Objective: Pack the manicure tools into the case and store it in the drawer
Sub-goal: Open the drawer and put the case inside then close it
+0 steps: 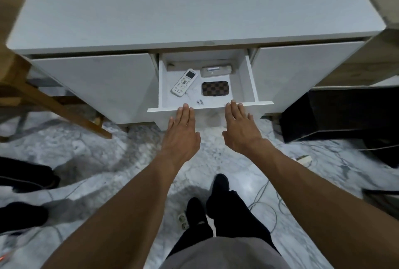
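Standing over a white cabinet (pixel 194 5) on a marbled floor (pixel 90 156), a person reaches both bare arms toward its middle drawer (pixel 248 78), which is pulled out. All places here are given from that drawer. Against its front panel, the left hand (pixel 182 132) rests flat with fingers straight, grasping nothing, fingertips touching the panel's top edge left of centre. The right hand (pixel 240 127) does the same right of centre, fingers spread and empty. Inside the drawer, a white remote control (pixel 184 83) lies tilted at the left. A pale oblong object (pixel 216 70) sits at the back right. The closed checkered brown case (pixel 215 88) lies flat at the right, just in front of that object.
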Tool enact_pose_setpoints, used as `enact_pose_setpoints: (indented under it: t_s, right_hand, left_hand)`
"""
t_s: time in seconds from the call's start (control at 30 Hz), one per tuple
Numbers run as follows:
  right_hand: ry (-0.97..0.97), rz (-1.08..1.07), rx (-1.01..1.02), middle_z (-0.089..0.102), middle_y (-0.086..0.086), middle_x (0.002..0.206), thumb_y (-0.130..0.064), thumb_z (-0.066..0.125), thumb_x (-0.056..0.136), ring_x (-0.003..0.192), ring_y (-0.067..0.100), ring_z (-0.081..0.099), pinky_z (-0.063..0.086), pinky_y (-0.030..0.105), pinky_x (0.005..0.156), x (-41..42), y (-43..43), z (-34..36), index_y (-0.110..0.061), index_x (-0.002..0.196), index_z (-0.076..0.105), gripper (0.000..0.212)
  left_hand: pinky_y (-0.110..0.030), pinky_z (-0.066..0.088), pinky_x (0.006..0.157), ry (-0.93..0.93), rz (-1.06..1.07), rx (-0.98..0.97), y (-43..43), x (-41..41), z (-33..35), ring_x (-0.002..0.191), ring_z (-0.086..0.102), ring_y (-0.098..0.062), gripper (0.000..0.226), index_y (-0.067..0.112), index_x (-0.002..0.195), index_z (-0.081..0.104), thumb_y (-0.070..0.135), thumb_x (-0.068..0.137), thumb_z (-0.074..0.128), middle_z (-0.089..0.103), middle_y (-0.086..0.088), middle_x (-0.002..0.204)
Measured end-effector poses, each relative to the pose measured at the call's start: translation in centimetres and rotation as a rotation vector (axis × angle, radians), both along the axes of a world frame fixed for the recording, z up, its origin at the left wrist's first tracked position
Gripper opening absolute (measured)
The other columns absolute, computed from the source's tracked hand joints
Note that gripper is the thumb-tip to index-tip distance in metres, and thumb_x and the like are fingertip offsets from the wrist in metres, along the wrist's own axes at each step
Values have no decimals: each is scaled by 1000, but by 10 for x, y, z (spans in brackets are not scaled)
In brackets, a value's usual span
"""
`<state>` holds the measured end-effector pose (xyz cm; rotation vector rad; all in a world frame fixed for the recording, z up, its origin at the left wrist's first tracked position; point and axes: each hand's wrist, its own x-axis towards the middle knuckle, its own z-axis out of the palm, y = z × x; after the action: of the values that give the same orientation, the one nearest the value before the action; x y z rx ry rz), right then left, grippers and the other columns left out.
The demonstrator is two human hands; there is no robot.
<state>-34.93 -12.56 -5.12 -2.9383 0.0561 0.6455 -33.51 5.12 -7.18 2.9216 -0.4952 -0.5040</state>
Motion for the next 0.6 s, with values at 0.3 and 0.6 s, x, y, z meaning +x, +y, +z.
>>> enact_pose_setpoints:
  t_s: [0.3, 0.6]
  right_hand:
    - [10, 13, 16, -12, 10, 163, -17, 52, 91, 151, 30, -8, 14, 51, 119, 59, -13, 0, -7, 153, -8, 87]
    - [-73, 21, 46, -2, 21, 159, -23, 58, 87, 147, 38, 4, 18, 44, 121, 141, -22, -2, -4, 153, -2, 91]
  left_hand:
    - [-42, 4, 121, 33, 32, -63, -9, 57, 1, 151, -13, -22, 78, 8, 154, -9, 28, 100, 43, -17, -7, 163]
    - [-38, 12, 121, -70, 85, -91, -26, 139, -1, 151, 0, -29, 81, 3, 154, 3, 26, 95, 54, 0, -13, 163]
